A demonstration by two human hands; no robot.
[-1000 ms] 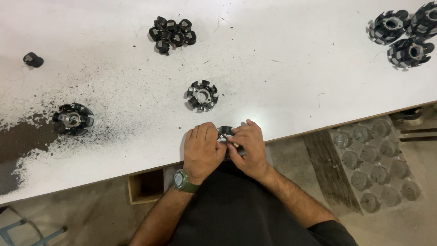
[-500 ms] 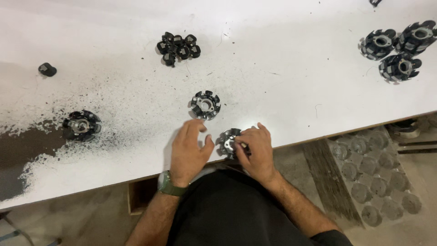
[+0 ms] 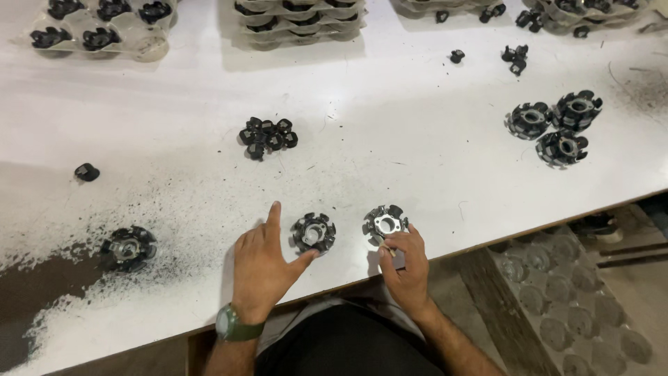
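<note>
At table edge: left hand (image 3: 263,268) spread beside flat stator (image 3: 314,232); right hand (image 3: 406,261) pinching second stator (image 3: 385,223).

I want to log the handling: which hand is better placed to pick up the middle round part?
Left. The left hand lies flat with its thumb touching the middle part; the right hand is busy at the other part.

The table (image 3: 431,160) is smooth, matt white board, dusted with gritty black specks. The two rotors (image 3: 314,232) by the hands look like dull grey metal with black plastic teeth. The trays (image 3: 299,28) are thin cloudy plastic.
</note>
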